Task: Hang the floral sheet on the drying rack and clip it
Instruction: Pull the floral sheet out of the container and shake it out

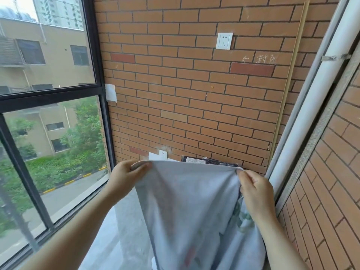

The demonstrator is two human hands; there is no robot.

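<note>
Floral sheet (187, 211) held up.
I see left hand (126, 176) and right hand (255, 191) each pinching a top corner (pale reverse toward me); sheet hangs before the brick wall (194, 94).

The floral sheet (187, 211) at six o'clock is draping as thin, matt cloth. The brick wall (175, 94) at twelve o'clock is looking rough and dull, its socket (224, 40) is showing smooth white plastic, and the pipe (305, 114) at two o'clock is gleaming smooth white.
</note>
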